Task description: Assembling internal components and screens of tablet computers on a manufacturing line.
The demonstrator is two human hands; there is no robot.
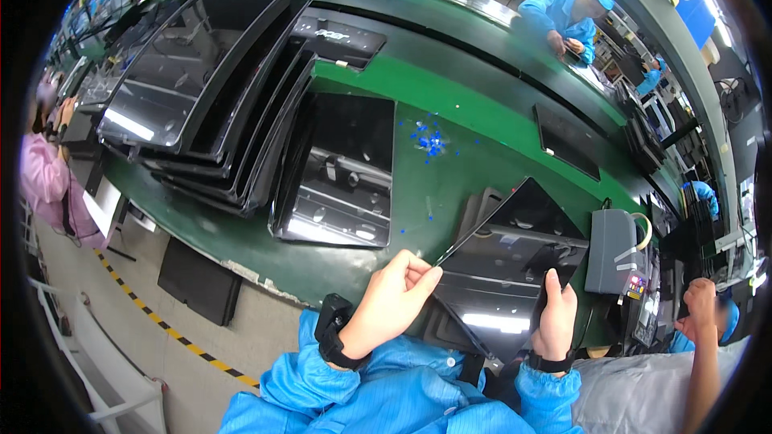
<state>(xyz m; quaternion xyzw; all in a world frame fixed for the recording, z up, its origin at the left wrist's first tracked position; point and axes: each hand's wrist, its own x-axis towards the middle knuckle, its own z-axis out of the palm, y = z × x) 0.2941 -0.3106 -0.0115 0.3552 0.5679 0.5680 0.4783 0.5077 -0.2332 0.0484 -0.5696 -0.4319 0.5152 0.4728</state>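
A glossy black screen panel (507, 273) is tilted in front of me, reflecting the ceiling lights. My right hand (555, 317) grips its right edge, thumb on the glossy face. At the panel's left edge, my left hand (392, 301) is closed in a pinch; what lies between its fingertips, if anything, cannot be made out. Dark grey padded pieces (480, 213) show partly from under the panel. Left of my hands, another glossy screen panel (342, 169) lies face up on the green bench, beside a tall stack of similar panels (201, 64).
Small blue bits (430, 141) are scattered on the green mat. A grey tape dispenser (613, 251) stands to the right. Farther back lie a dark panel (567, 141) and a black lid (342, 36). Co-workers in blue sit across the bench (567, 20); another person's arm (704, 354) is close on my right.
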